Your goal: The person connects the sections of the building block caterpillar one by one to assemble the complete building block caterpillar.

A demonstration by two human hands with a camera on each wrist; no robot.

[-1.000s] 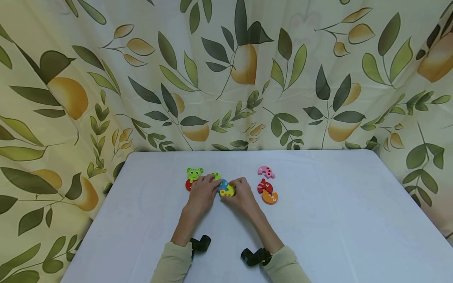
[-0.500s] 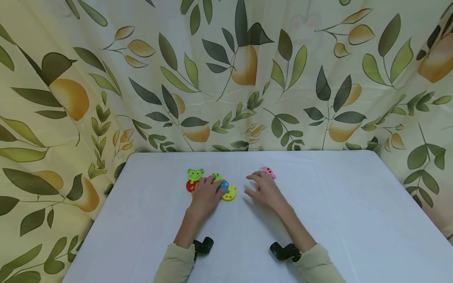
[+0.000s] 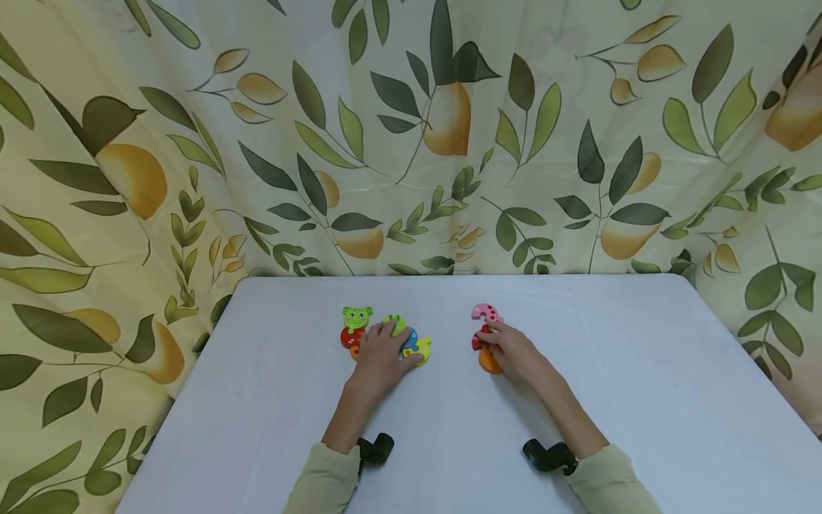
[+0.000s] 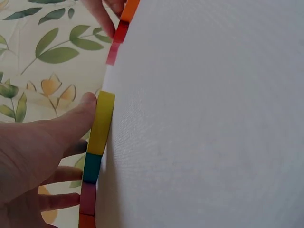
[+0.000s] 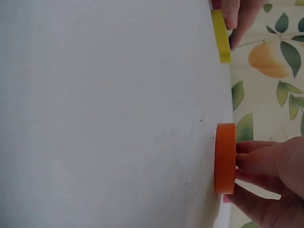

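In the head view my left hand (image 3: pixel 380 355) rests over a joined row of puzzle pieces. Beside it show a green frog-faced head piece (image 3: pixel 357 318), a red piece (image 3: pixel 352 338), a light green piece (image 3: pixel 394 323), a blue piece (image 3: pixel 409 341) and a yellow piece (image 3: pixel 420 350). Its thumb touches the yellow piece's top in the left wrist view, and the fingers lie straight on the others. My right hand (image 3: pixel 516 353) pinches a second red puzzle piece (image 3: pixel 477 343), partly hidden by the fingers. An orange piece (image 3: pixel 489 361) lies just below it, partly under the hand.
A pink spotted puzzle piece (image 3: pixel 486 312) lies above the right hand's fingers. The white-covered table (image 3: pixel 443 442) ends at a back edge against a leaf-patterned curtain (image 3: pixel 411 207). A black wrist camera (image 3: pixel 549 455) sits on the right wrist.
My right hand has let go of the yellow piece and moved right to the second red piece. My left hand has stayed over the joined row.
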